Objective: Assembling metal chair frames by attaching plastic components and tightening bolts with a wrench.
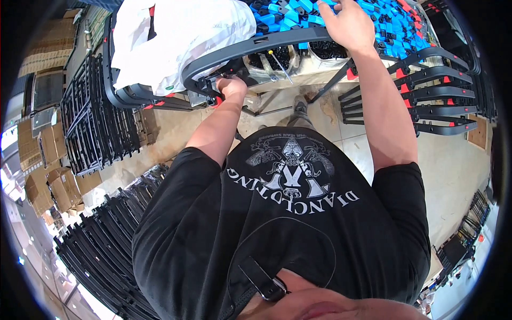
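Observation:
My left hand [232, 85] is closed at the near end of a curved black frame [288, 37], beside a red piece; its fingertips are partly hidden behind the frame. The frame arches across the bench from there toward my right arm. My right hand [349, 24] reaches over the frame into a heap of small blue plastic parts [290, 16]. Its thumb stands apart from the fingers, which are partly cut off by the upper edge. No part shows clearly in its grasp. A white plastic bag [186, 42] lies left of the heap.
Cut-open containers of small black parts [328, 49] sit below the frame, with a yellow-handled screwdriver [280, 66] beside them. Black frames with red pieces [437, 96] are stacked at the right. More black frames [96, 117] stand at the left, near cardboard boxes [64, 189].

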Available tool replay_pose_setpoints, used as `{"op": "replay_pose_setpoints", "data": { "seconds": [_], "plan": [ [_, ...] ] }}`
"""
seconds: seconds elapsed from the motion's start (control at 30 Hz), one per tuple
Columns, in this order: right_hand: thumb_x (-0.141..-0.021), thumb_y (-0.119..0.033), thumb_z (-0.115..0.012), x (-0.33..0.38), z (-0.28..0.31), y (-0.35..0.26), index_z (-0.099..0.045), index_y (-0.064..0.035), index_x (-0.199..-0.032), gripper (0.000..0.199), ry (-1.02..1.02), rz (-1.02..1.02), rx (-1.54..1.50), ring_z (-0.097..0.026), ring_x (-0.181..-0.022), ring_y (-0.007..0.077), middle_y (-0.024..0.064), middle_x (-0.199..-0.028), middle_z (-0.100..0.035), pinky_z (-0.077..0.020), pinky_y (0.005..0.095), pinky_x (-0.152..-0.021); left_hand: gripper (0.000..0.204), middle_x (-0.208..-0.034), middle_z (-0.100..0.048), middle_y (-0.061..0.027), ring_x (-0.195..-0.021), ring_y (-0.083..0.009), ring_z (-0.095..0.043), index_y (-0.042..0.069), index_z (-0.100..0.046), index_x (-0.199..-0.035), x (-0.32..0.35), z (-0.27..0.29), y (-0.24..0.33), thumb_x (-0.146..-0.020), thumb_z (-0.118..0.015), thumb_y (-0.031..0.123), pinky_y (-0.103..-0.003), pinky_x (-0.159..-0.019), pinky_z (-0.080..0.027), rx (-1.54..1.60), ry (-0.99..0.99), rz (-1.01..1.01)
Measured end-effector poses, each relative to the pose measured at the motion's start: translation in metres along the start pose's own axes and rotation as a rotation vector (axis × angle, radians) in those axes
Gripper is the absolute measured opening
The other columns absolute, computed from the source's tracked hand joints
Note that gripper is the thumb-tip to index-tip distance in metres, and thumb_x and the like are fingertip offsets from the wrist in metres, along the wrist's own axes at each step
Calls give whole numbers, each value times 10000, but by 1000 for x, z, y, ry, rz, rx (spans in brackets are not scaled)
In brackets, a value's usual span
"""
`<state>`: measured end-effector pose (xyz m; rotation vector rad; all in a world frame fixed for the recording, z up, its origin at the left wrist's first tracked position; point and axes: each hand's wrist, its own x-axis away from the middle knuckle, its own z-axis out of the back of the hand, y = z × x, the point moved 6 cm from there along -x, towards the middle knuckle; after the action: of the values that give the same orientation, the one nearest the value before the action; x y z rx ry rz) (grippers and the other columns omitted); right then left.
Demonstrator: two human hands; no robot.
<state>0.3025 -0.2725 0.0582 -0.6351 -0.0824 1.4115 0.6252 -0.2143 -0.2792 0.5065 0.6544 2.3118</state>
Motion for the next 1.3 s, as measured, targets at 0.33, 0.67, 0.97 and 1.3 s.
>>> {"op": "replay_pose_setpoints", "data": {
  "seconds": [0.33, 0.67, 0.97, 1.3],
  "plan": [
    [-866, -390, -640, 3, -3, 1, -690, -41, -998, 376, -58, -68, 26, -686, -927, 409, 212, -947, -723, -541, 483, -834, 339, -1129, -693, -240, -1089, -369, -687, 10, -640, -1040, 4, -9, -26, -824, -759, 243, -446, -939, -537, 52, -196, 111],
    [-869, -371, -623, 1, -4, -4, -696, -38, -929, 347, -37, -65, 11, -683, -908, 413, 215, -900, -721, -540, 487, -819, 432, -1097, -729, -222, -1029, -368, -706, -1, -676, -1147, 23, 9, -6, -840, -737, 296, -415, -940, -535, 120, -235, -142],
    [-877, -407, -635, 1, -5, 10, -697, -57, -911, 357, 4, -16, 69, -687, -879, 407, 213, -880, -714, -543, 499, -798, 216, -890, -663, -121, -809, -307, -664, 52, -704, -1080, 117, 229, 147, -879, -738, 123, -387, -737, -548, 283, -199, -1340],
    [-902, -563, -546, -8, -32, 37, -703, -146, -1179, 525, -122, -77, 173, -704, -1027, 356, 142, -1061, -748, -549, 475, -899, 225, -977, -723, -134, -969, -307, -683, 58, -737, -1062, 107, 212, 228, -864, -759, 164, -388, -825, -547, 144, -354, -1216]
  ]
}}
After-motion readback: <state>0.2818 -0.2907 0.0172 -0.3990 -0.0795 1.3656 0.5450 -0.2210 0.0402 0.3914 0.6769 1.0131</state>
